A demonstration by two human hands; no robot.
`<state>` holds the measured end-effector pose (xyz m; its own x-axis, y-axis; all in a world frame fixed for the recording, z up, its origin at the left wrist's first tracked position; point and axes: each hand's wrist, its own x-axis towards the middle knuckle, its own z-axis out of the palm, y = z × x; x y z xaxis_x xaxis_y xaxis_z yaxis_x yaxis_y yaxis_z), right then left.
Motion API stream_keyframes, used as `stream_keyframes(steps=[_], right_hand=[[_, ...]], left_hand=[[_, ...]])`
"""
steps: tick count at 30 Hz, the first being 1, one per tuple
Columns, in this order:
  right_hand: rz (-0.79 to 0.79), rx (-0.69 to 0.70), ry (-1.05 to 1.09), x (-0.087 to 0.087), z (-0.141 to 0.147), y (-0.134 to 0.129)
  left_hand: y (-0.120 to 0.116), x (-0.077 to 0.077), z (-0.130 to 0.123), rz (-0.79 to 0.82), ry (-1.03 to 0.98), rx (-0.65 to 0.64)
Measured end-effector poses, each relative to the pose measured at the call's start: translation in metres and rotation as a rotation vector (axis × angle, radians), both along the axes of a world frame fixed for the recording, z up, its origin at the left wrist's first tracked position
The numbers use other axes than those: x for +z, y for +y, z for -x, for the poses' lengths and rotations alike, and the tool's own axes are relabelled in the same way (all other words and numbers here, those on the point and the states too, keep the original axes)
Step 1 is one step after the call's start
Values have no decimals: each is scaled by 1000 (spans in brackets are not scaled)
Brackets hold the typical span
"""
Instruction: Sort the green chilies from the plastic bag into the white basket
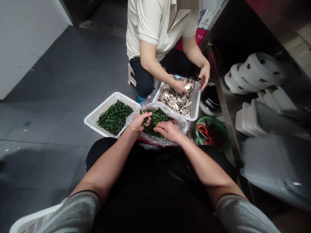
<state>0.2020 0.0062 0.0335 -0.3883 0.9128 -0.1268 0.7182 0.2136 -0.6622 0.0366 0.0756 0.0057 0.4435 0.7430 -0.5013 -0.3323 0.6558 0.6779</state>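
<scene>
In front of me a clear plastic bag (181,121), spread wide, holds a heap of green chili peppers (160,116). My left hand (141,121), with a gold bangle at the wrist, is curled around a few green chilies above the bag's left side. Over the right part of the heap, my right hand (167,130) has thumb and fingertips pinched together; what they hold is too small to make out. Left of the bag stands a white perforated basket (91,120), with more green chilies (115,116) piled inside.
Opposite me a person in a cream shirt (150,26) handles sliced mushrooms (175,97) in another white basket (196,108). On my right are a green basket (206,121) with red-handled scissors (205,131), and a metal shelf (224,113) with grey containers (272,165).
</scene>
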Motion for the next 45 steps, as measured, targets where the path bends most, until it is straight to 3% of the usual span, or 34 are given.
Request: stream_keyframes(steps=[2,6,10,13,16,20,24,27,30,33,36,38,41,43,45], right_hand=[[4,39,-166,2,-6,2],[66,-66,-565,-13,0,7],[146,-40,-667,-36,28,9],[241,-73,-700,-42,26,13],[238,-173,-598,-37,-2,19],[176,-235,-248,-25,-31,19],[96,-187,-7,-18,-22,8],[-11,-40,-14,-15,-9,2],[-48,102,-122,-17,-6,4],[10,95,-108,-24,-10,14],[277,-60,119,-33,-11,22],[506,-178,292,-35,-8,22],[611,-279,520,-29,-1,15],[515,-264,629,-18,5,10],[384,-166,621,-8,13,5]], left_hand=[[4,3,6,33,-62,24],[11,11,18,71,-111,61],[11,16,22,66,-109,63],[8,15,21,12,-97,9],[6,9,18,-46,-5,-50],[-2,-4,6,-115,203,-119],[-12,-14,-7,-168,258,-111],[-14,-17,-10,-226,280,-105],[-13,-17,-9,-424,404,-122],[-16,-14,-9,-837,624,-51],[-22,-9,-11,-1161,705,-38],[-24,-6,-12,-1227,673,-36],[-21,-1,-12,-995,578,116],[-17,1,-12,-679,406,160],[-13,1,-11,-381,198,97]])
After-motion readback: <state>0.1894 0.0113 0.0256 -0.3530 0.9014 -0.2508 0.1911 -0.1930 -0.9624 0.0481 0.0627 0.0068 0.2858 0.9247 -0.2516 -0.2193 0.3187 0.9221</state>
